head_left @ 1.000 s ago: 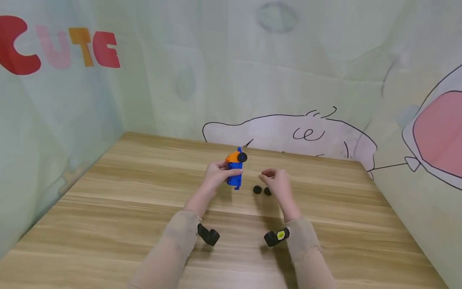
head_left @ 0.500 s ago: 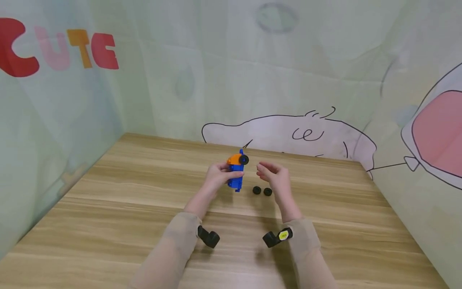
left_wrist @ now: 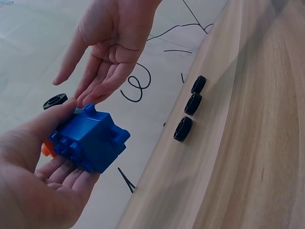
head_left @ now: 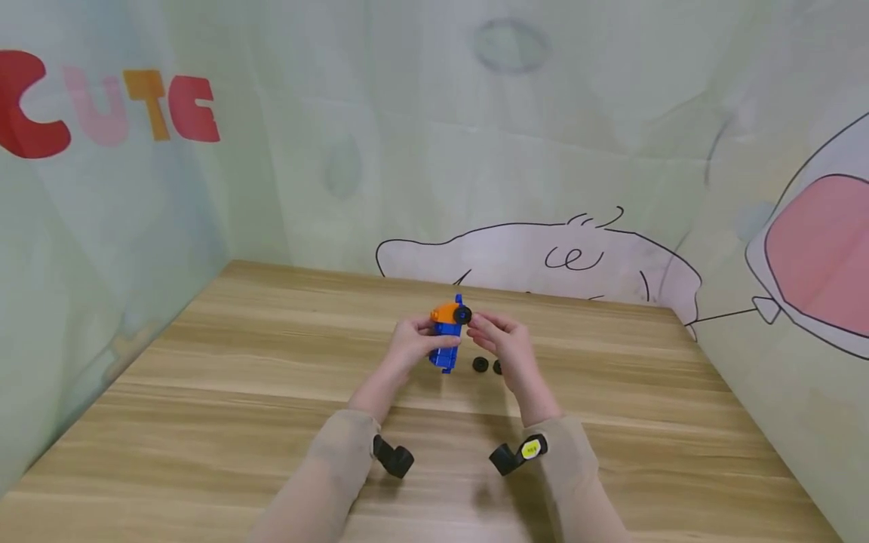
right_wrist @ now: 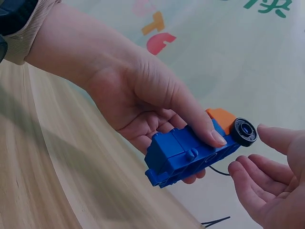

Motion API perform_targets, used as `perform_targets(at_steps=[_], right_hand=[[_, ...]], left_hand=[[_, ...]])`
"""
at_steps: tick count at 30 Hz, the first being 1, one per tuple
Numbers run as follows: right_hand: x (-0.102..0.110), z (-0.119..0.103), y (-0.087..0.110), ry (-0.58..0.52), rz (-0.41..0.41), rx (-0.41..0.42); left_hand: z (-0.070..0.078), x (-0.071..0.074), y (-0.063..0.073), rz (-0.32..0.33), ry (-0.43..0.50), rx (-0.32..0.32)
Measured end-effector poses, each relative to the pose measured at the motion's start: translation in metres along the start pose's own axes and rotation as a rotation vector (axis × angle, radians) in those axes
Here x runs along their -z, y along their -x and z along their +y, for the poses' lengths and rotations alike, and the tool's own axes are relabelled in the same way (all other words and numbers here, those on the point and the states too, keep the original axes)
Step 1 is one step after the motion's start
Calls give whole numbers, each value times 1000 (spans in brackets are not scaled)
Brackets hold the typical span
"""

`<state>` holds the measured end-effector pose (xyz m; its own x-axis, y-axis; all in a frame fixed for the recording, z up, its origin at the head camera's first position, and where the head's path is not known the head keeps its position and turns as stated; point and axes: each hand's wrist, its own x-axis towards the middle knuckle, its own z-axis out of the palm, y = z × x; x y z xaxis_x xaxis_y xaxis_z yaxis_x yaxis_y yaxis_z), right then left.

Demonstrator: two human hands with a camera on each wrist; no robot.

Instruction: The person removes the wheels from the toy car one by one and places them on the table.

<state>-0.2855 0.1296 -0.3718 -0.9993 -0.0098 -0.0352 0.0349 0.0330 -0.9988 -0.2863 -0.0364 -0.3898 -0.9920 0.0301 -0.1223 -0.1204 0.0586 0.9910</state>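
Observation:
A blue and orange toy car [head_left: 446,355], made of block-like parts, is held above the table in my left hand [head_left: 407,344]. The thumb lies along one side of the blue body and the fingers are beneath it. A black wheel [right_wrist: 243,131] is mounted beside the orange part; a bare blue peg [right_wrist: 191,154] sticks out farther along the same side. My right hand [head_left: 509,348] is beside that wheel, its fingers loosely bent and slightly apart from it in the right wrist view. Three loose black wheels [left_wrist: 183,129] lie on the table in the left wrist view.
The wooden table [head_left: 271,437] stretches around both hands. A printed cloth backdrop [head_left: 305,188] with cartoon drawings stands along its back and sides. Each wrist wears a black camera [head_left: 394,458].
My right hand has moved left and in close to the wheel on the car. The left hand keeps hold of the car, and the view has tilted up slightly.

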Motion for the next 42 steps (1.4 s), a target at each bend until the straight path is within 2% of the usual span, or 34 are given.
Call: perform_targets(at_steps=[10,20,27,34,42], right_hand=[[-3,0,0,-15,-31,-54],[-4,0,1,-17,-20,-54],[-6,1,1,-27,-60,-38],[-6,2,0,5,-95,-32],[-7,4,1,41,-110,-48]], left_hand=[[-2,-1,0,-22,-10,5],[-4,-3,0,-36,-23,-2],[-3,-3,0,-24,-41,22],[-5,-2,0,-33,-53,17],[-7,-2,0,-2,-39,45]])
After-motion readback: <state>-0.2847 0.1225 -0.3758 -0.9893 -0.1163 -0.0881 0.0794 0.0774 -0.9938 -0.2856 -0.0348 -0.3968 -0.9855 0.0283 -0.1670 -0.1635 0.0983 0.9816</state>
